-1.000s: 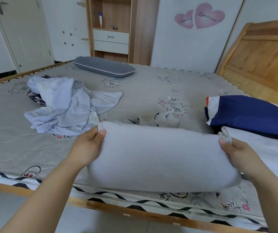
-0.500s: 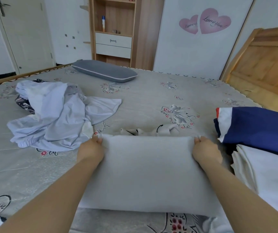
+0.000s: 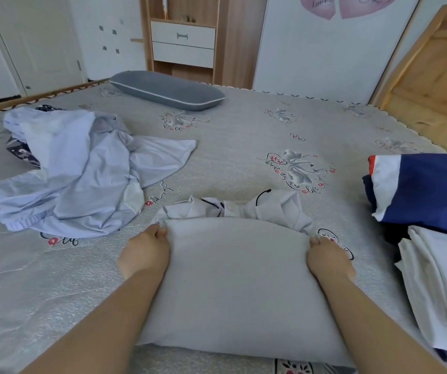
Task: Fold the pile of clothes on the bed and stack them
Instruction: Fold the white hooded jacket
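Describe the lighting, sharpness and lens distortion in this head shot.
Head view: soft, even daylight, no glare and only faint shadows under the grey garment; wide-angle bending curves the bed edge and wardrobe; both hands, left hand and right hand, look reasonably sharp.

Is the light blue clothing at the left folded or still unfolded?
Unfolded. The light blue clothing lies crumpled and spread on the bed, with irregular wrinkles and no neat edges.

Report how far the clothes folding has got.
Done: folded clothes stacked at the bed's right edge. In hand: the left hand and right hand grip the far corners of a grey garment mid-fold. Left: the crumpled pale blue pile.
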